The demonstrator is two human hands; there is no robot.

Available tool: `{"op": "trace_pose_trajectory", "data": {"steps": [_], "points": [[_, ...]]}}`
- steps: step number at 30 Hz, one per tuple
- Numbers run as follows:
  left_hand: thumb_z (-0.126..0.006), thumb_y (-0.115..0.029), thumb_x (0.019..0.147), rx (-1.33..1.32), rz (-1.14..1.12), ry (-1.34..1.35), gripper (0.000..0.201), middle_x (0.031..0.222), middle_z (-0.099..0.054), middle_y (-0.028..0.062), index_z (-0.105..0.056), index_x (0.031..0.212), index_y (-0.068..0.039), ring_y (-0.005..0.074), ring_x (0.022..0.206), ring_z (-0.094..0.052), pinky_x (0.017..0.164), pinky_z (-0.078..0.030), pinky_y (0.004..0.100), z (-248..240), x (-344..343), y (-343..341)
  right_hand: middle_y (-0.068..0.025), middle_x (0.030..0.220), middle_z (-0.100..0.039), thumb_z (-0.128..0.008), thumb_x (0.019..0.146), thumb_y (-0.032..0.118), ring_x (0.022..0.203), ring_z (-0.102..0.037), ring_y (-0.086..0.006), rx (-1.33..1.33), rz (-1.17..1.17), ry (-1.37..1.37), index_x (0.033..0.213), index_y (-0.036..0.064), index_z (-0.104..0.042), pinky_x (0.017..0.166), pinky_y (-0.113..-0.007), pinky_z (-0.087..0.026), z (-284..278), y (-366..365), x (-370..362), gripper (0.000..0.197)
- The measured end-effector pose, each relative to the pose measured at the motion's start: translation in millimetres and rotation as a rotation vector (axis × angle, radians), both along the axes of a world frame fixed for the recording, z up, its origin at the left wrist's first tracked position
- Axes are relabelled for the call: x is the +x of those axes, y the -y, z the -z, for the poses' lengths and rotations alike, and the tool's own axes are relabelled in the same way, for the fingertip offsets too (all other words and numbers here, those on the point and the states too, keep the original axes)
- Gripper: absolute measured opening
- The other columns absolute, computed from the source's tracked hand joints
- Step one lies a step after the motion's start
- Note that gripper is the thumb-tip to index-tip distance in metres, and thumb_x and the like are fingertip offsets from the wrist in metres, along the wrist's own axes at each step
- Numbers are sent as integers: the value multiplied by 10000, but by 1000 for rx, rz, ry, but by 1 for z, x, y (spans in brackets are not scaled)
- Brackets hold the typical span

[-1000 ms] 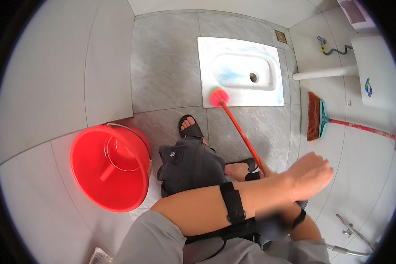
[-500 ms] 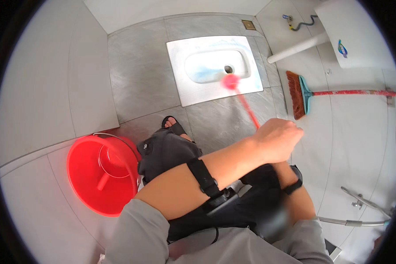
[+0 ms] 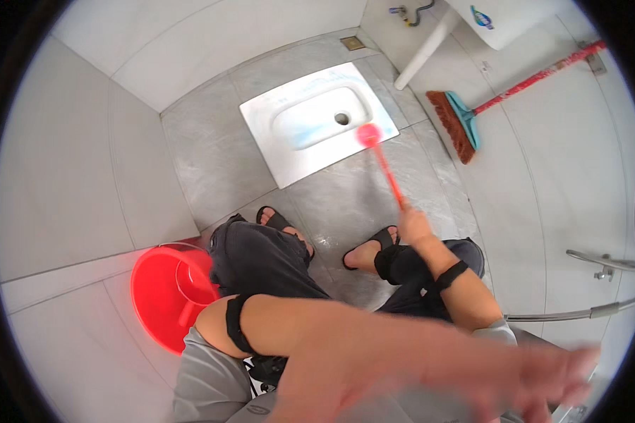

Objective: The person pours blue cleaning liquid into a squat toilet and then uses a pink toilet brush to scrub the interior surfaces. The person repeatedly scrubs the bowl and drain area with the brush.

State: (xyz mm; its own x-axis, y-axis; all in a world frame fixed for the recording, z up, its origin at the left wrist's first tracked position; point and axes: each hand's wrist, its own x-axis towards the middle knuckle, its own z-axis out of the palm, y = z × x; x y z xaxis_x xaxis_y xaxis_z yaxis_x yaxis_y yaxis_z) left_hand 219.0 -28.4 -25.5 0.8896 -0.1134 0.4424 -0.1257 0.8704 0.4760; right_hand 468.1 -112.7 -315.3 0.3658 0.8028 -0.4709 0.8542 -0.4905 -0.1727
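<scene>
plainly nearest, the left hand stretches blurred across the lower view, fingers extended toward the right, loose and free of any grip. a black strap circles that forearm. beyond it, to the left, a red bucket stands beside the dark trousers, with a red scoop-like thing inside. farther out, the right hand is clenched around the near end of the red handle of a brush, near 2 black sandals. the brush slants up and away, its round pink-red head over the near right edge of a white squat toilet; whether the bristles touch it i cannot tell. bluish streaks mark the toilet's bowl. to the right, a broom with brown bristles and a red handle is at the wall; farther off are a white pipe and a square drain cover.
</scene>
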Motion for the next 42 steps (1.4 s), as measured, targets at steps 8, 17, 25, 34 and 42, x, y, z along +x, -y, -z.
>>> {"op": "trace_pose_trajectory", "data": {"steps": [8, 17, 25, 34, 42], "points": [[-670, -358, 944, 204, 6, 37, 545, 1219, -623, 150, -553, 1324, 15, 248, 1071, -605, 929, -476, 363, -12, 13, 33, -276, 890, -691, -521, 951, 207, 873, -685, -447, 16, -73, 28, 1319, 50, -553, 758, -524, -561, 12, -7, 14, 402], [-683, -362, 923, 648, -113, 16, 559, 1228, -636, 202, -574, 1298, 39, 320, 1113, -622, 949, -481, 418, 4, 29, 28, -286, 1046, -685, -540, 971, 289, 996, -673, -429, -138, -226, -135, 1479, 92, -411, 869, -514, -544, -37, 0, 7, 560], [-691, -303, 882, 1765, -293, -475, 505, 1120, -667, 241, -602, 1241, 40, 410, 1070, -623, 922, -498, 455, 173, 44, 5, -256, 1110, -687, -480, 971, 214, 1072, -663, -408, -170, -125, -41, 1471, 231, -458, 882, -503, -546, -47, 12, -13, 500], [-682, -214, 862, 1838, -176, -440, 316, 1004, -705, 199, -644, 1100, -9, 382, 977, -676, 829, -537, 481, 200, 53, 9, -213, 1226, -657, -500, 988, 242, 1134, -642, -403, -227, 132, 10, 1458, 228, -457, 947, -508, -522, -25, -5, 34, 472], [-651, -171, 863, 1770, -324, -431, 267, 1017, -705, 191, -648, 1096, -40, 378, 1005, -668, 865, -527, 472, 211, 59, 7, -194, 1135, -699, -530, 959, 196, 1045, -681, -403, -184, 230, 97, 1437, 182, -473, 838, -495, -565, -25, -29, 72, 481]]}}
